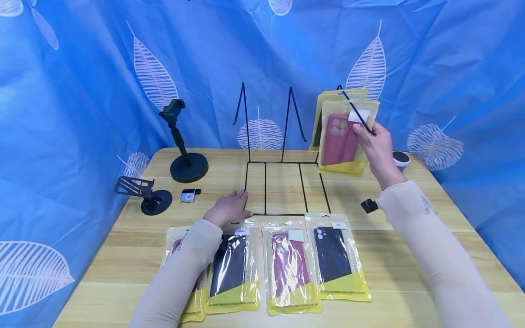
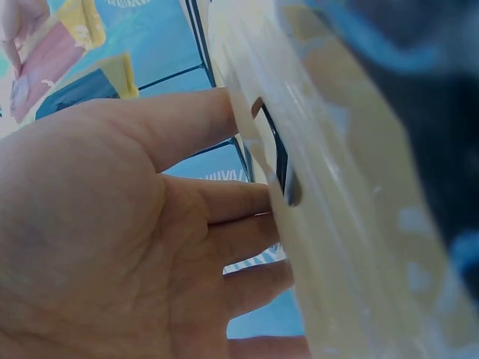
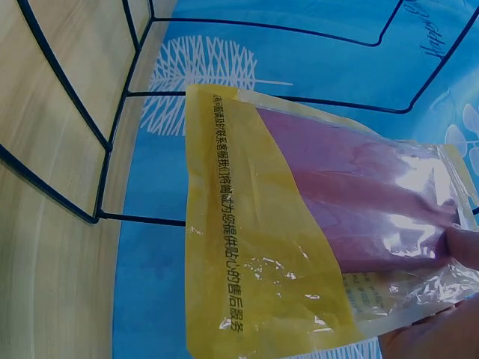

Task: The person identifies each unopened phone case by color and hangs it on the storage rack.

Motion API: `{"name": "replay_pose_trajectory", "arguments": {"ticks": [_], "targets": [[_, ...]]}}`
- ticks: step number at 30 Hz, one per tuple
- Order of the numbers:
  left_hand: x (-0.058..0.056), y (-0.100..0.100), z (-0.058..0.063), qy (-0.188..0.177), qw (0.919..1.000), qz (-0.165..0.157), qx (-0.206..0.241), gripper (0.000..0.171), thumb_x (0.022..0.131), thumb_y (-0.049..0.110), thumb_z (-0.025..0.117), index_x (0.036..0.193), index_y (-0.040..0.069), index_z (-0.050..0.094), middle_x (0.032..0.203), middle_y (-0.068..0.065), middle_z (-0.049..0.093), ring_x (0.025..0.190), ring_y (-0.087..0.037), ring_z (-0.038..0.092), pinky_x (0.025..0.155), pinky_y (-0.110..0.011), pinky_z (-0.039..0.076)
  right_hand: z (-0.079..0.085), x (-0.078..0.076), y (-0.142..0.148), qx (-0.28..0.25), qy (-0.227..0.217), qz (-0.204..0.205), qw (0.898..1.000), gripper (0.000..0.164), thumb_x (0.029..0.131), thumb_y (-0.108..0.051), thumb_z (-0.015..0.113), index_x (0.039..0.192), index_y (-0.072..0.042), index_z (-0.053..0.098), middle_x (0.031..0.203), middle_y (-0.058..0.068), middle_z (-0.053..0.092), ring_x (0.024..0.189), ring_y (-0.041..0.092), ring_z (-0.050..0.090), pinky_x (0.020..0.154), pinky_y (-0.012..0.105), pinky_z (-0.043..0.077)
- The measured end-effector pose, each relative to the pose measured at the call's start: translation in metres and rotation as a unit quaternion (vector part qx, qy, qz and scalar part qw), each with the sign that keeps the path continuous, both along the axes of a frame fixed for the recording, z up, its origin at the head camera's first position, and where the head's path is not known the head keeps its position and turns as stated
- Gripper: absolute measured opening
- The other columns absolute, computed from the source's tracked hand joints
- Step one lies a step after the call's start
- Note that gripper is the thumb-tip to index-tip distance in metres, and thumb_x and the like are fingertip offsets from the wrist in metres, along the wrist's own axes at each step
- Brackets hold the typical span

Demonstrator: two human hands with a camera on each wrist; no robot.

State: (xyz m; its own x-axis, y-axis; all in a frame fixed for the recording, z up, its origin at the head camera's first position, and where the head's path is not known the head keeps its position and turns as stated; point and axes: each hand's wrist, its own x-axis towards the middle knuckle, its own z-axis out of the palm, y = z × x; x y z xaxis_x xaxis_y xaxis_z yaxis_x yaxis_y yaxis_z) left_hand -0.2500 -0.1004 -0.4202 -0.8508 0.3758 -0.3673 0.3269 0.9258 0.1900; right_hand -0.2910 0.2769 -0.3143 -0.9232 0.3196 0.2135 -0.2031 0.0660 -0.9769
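Observation:
My right hand pinches the edge of a bagged pink phone case at the rack's right hook. The hook's arm passes in front of the bag's upper right corner. Behind it hangs another bag, mostly hidden. In the right wrist view, the held bag's yellow printed end faces the camera. Fingers extended, my left hand is at the black wire rack's front left corner, just above a bagged dark phone case. The left wrist view shows these fingers close to a clear bag with a slot.
Beside that dark case lie a bagged pink case, another dark one and one partly under the left sleeve. Two black phone stands and a small silver gadget are at left. A small round container stands at right.

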Motion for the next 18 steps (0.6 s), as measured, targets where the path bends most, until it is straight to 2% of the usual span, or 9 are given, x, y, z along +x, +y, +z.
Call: {"name": "replay_pose_trajectory", "arguments": {"ticks": [10, 13, 18], "targets": [[-0.001, 0.000, 0.000, -0.004, 1.0000, 0.003, 0.004, 0.076, 0.102, 0.043, 0.053, 0.158, 0.003, 0.019, 0.166, -0.013, 0.015, 0.153, -0.036, 0.018, 0.120, -0.052, 0.028, 0.000, -0.019, -0.007, 0.018, -0.024, -0.027, 0.999, 0.025, 0.088, -0.037, 0.076, 0.104, -0.021, 0.065, 0.094, -0.013, 0.062, 0.095, 0.007, 0.049, 0.083, 0.019, 0.040], [-0.001, 0.001, 0.001, -0.006, 1.0000, 0.005, 0.002, 0.077, 0.102, 0.043, 0.053, 0.158, 0.003, 0.019, 0.167, -0.012, 0.014, 0.153, -0.036, 0.017, 0.120, -0.052, 0.028, 0.000, -0.023, -0.007, 0.017, -0.018, -0.024, 0.999, 0.023, 0.088, -0.036, 0.076, 0.100, -0.021, 0.064, 0.089, -0.012, 0.060, 0.089, 0.007, 0.049, 0.079, 0.019, 0.040], [0.001, 0.002, 0.002, -0.010, 0.9999, 0.008, 0.002, 0.076, 0.102, 0.041, 0.053, 0.158, 0.003, 0.019, 0.167, -0.012, 0.015, 0.153, -0.036, 0.017, 0.120, -0.051, 0.029, 0.002, -0.028, -0.007, 0.020, -0.004, -0.029, 0.999, 0.021, 0.088, -0.034, 0.077, 0.092, -0.019, 0.062, 0.072, -0.012, 0.052, 0.069, 0.006, 0.044, 0.062, 0.019, 0.038]]}}
